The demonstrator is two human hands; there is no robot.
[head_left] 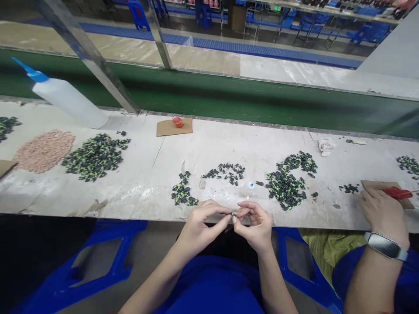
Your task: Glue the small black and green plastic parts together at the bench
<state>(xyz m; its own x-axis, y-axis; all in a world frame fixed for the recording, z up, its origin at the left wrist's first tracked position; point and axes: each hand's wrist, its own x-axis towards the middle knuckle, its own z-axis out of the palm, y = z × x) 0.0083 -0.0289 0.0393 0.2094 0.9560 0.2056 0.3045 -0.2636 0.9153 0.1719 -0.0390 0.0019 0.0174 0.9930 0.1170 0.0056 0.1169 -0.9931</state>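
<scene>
My left hand (201,226) and my right hand (255,224) meet just below the near edge of the white worktable (150,183). Both pinch one small dark green-marked part (233,214) between their fingertips. On the table right above them lie a small cluster of black and green parts (182,192), a scatter of dark parts (225,171) and a small clear cap with a blue dot (251,186). A bigger heap of black and green parts (290,181) lies to the right.
At the left are a large black and green pile (94,156), a pink granule pile (44,150) and a tilted squeeze bottle with a blue nozzle (65,98). A red cup on cardboard (177,122) sits at the back. A co-worker's hand (382,213) with a wristband rests at the right by a red tool (397,193).
</scene>
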